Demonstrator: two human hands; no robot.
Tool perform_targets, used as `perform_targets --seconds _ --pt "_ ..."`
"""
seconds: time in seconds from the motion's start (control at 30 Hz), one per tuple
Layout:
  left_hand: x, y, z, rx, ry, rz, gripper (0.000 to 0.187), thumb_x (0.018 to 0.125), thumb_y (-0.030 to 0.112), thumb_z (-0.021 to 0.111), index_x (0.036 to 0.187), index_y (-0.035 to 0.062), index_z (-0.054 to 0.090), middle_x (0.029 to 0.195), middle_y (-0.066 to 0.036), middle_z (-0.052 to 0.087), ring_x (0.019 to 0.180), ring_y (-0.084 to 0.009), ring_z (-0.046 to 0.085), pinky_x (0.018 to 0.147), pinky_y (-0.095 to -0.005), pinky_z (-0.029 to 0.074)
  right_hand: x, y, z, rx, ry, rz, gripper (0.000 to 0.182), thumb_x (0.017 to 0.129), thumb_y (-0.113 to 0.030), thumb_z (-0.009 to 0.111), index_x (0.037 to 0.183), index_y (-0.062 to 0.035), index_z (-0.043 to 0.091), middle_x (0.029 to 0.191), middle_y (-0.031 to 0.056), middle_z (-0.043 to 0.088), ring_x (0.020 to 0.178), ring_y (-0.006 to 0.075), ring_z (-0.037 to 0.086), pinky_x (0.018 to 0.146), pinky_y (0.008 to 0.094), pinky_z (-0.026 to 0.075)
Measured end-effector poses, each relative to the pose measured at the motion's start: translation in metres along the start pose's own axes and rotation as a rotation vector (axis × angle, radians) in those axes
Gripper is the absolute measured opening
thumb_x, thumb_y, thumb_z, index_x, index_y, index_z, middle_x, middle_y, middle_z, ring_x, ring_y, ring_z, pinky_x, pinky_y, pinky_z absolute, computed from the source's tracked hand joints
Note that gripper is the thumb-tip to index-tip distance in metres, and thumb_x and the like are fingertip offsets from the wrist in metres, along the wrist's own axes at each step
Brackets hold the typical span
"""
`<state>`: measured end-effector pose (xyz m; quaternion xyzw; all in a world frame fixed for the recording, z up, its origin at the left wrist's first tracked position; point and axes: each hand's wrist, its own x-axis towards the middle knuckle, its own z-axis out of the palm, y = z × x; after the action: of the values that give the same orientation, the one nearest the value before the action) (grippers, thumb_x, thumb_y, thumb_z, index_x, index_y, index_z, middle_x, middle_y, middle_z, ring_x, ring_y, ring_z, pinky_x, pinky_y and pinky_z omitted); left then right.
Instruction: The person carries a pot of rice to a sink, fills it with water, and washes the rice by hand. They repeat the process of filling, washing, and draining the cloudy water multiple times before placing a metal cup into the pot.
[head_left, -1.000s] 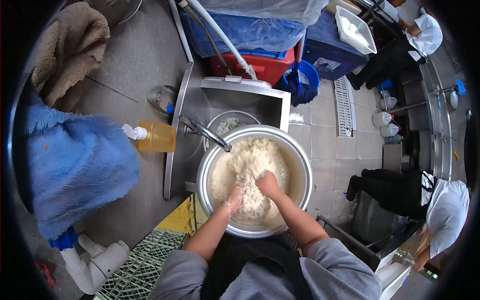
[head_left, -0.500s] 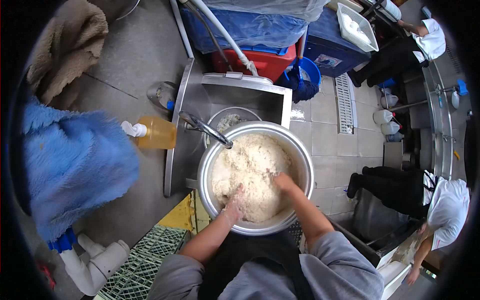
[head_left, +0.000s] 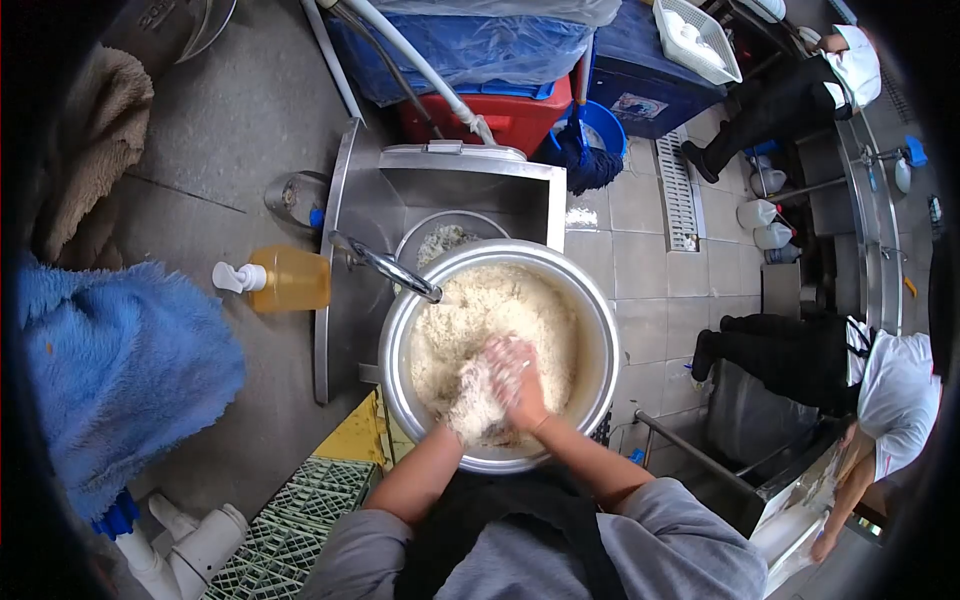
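A large round metal pot (head_left: 599,350) filled with pale, wet-looking rice (head_left: 545,300) stands in front of me, at the sink's near edge. My left hand (head_left: 474,398) is thickly coated with rice, which hides most of its fingers. Against it presses my right hand (head_left: 518,385), its fingers blurred by motion and partly covered in grains. Both hands are brought together over the middle of the pot, closed round a clump of rice. The curved metal faucet (head_left: 390,268) reaches over the pot's left rim.
Behind the pot is a steel sink (head_left: 465,195) holding a round container (head_left: 450,222). On the left counter are a soap bottle (head_left: 290,279), a glass (head_left: 298,198) and a blue towel (head_left: 130,360). Two people (head_left: 840,75) work at right. A mop (head_left: 583,160) stands behind.
My hands were apart, dipped into the rice on either side. Now they are together near the middle, with rice between them. The view has shifted slightly.
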<state>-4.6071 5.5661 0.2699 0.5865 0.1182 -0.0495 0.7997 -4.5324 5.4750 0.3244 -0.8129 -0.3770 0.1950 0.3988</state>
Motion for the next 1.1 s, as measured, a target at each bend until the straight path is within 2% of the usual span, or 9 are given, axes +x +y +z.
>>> perform_targets --seconds 0.07,0.23,0.37,0.47,0.57,0.67,0.83,0.9,1.1 --pt "-0.006 0.040 0.021 -0.951 0.523 -0.253 0.055 0.095 0.027 0.030 0.142 0.0049 0.013 0.143 -0.007 0.027 0.130 -0.0182 0.027 0.109 -0.0305 0.018 -0.005 -0.034 0.002 0.132 -0.017 -0.120 0.046 0.083 -0.024 0.043 0.126 -0.0093 0.048 0.130 0.0138 0.044 0.125 0.0316 0.034 0.109 0.0444 0.010" --pt "-0.016 0.040 -0.015 -0.314 0.100 -0.168 0.050 0.096 0.029 0.031 0.141 0.0112 0.019 0.140 -0.009 0.032 0.128 -0.0244 0.030 0.107 -0.0414 0.022 0.020 0.060 0.005 0.047 0.286 0.253 0.039 0.086 -0.021 0.047 0.121 -0.0037 0.050 0.125 0.0176 0.047 0.117 0.0322 0.042 0.102 0.0409 0.028" --pt "-0.009 0.078 -0.050 -0.938 0.564 -0.482 0.055 0.091 0.044 0.039 0.135 0.0120 0.031 0.131 -0.012 0.043 0.112 -0.0299 0.049 0.092 -0.0486 0.042 0.037 0.133 0.036 0.449 0.431 0.635 0.039 0.089 -0.026 0.049 0.116 0.0027 0.052 0.122 0.0206 0.049 0.112 0.0329 0.047 0.099 0.0367 0.034" --pt "0.008 -0.003 -0.073 -1.141 0.391 -0.448 0.059 0.090 0.048 0.040 0.136 0.0123 0.031 0.129 -0.012 0.044 0.111 -0.0296 0.049 0.090 -0.0460 0.044 0.054 0.093 0.034 0.298 0.093 0.511 0.048 0.088 -0.033 0.053 0.117 0.0052 0.050 0.122 0.0219 0.049 0.114 0.0326 0.046 0.098 0.0365 0.035" --pt "0.001 -0.043 -0.063 -0.525 0.364 -0.277 0.055 0.093 0.041 0.037 0.137 0.0094 0.028 0.133 -0.010 0.039 0.114 -0.0235 0.046 0.088 -0.0409 0.046 0.032 0.030 0.036 0.518 0.090 0.391 0.054 0.084 -0.039 0.057 0.119 0.0007 0.050 0.128 0.0229 0.044 0.119 0.0340 0.042 0.101 0.0382 0.031" --pt "0.010 -0.083 -0.071 -0.907 -0.254 0.120 0.046 0.095 0.028 0.035 0.136 0.0074 0.029 0.133 -0.010 0.037 0.113 -0.0194 0.045 0.091 -0.0349 0.044 0.004 -0.006 0.023 0.078 -0.028 -0.109 0.040 0.076 -0.035 0.064 0.107 -0.0099 0.063 0.131 0.0186 0.044 0.122 0.0346 0.039 0.103 0.0463 0.027" --pt "0.007 0.022 -0.020 0.123 0.150 0.024 0.046 0.095 0.026 0.034 0.136 0.0073 0.028 0.132 -0.010 0.038 0.116 -0.0209 0.041 0.099 -0.0361 0.036 0.035 0.028 0.009 0.213 0.045 0.235 0.043 0.074 -0.030 0.056 0.116 -0.0176 0.059 0.133 0.0134 0.043 0.126 0.0350 0.033 0.107 0.0521 0.014" --pt "0.006 0.012 -0.029 0.190 0.102 0.104 0.047 0.095 0.026 0.031 0.137 0.0069 0.026 0.135 -0.010 0.036 0.122 -0.0211 0.037 0.104 -0.0361 0.028 0.032 -0.006 0.004 -0.001 0.022 -0.044 0.047 0.076 -0.031 0.053 0.121 -0.0172 0.055 0.133 0.0138 0.042 0.127 0.0335 0.033 0.107 0.0516 0.012" --pt "0.005 0.062 -0.015 -1.243 0.242 -0.265 0.052 0.094 0.039 0.032 0.134 0.0044 0.035 0.138 -0.012 0.036 0.123 -0.0228 0.039 0.103 -0.0351 0.031 0.035 0.017 0.019 -0.049 0.155 0.079 0.046 0.080 -0.029 0.049 0.122 -0.0083 0.051 0.129 0.0156 0.046 0.124 0.0328 0.036 0.108 0.0503 0.011"
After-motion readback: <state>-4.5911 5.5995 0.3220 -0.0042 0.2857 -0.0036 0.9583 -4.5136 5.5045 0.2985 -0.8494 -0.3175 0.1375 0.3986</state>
